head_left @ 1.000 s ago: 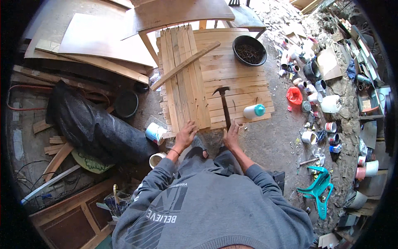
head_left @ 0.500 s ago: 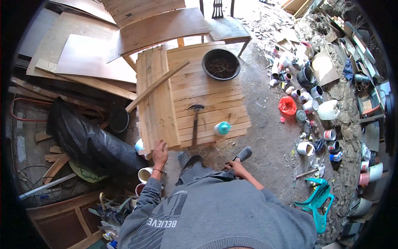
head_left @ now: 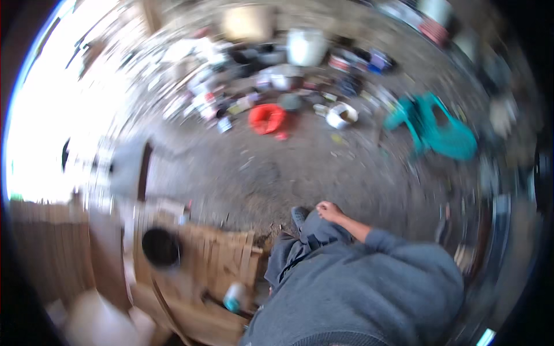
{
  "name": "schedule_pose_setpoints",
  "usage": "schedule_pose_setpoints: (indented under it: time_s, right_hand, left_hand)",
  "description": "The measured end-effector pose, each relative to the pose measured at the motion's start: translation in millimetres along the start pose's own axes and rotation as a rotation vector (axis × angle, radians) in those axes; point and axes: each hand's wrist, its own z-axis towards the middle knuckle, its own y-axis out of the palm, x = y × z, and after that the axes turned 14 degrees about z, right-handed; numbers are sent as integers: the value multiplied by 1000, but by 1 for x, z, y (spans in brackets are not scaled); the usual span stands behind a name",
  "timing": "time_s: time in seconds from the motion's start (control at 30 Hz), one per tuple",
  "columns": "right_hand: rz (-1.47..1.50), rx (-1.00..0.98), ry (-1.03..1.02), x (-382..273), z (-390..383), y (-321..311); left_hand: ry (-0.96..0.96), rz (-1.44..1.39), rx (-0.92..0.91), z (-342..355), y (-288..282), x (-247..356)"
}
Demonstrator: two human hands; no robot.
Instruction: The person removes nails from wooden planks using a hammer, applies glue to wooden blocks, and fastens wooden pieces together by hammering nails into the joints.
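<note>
My right hand [head_left: 329, 211] is in front of my trousers [head_left: 326, 229], just past my knee. Its fingers look loosely curled together, and I see nothing in them. My left hand is out of sight. At the lower left is the slatted wooden table [head_left: 222, 256], bearing a black basin [head_left: 161, 248]. A white bottle with a teal top [head_left: 233, 297] is on it beside a hammer [head_left: 211, 298], mostly blurred. A thin wooden strip [head_left: 166, 305] slants across the boards near the table's lower side.
A red bag [head_left: 267, 119] and a white pot [head_left: 341, 115] lie on the floor ahead among scattered cans and a white jug [head_left: 306, 47]. At the right a teal plastic chair [head_left: 441, 130] lies tipped over. A wooden chair [head_left: 130, 167] is blurred at the left.
The view has swung to the right, so the table now lies at lower left and the clutter ahead. My left hand has gone out of view. My right hand has stayed near my knee.
</note>
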Motion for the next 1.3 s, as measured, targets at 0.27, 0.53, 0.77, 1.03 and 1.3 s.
schedule_pose_setpoints:
  time_s: [0.27,0.53,0.77,1.03,1.3]
  right_hand:
    - [-23,509,26,9,20,-39]
    - [43,603,-56,9,37,-5]
    - [-466,84,-128,-52,79,-49]
    - [-538,-397,19,-135,233,-102]
    - [-1127,-197,-204,-202,274,-4]
  left_hand:
    - [466,549,-606,65,21,319]
    - [767,1015,-649,96,30,394]
    - [1164,480,-879,-86,32,578]
    - [1531,-123,-333,-245,-47,635]
    - [1250,234,560,-245,-109,534]
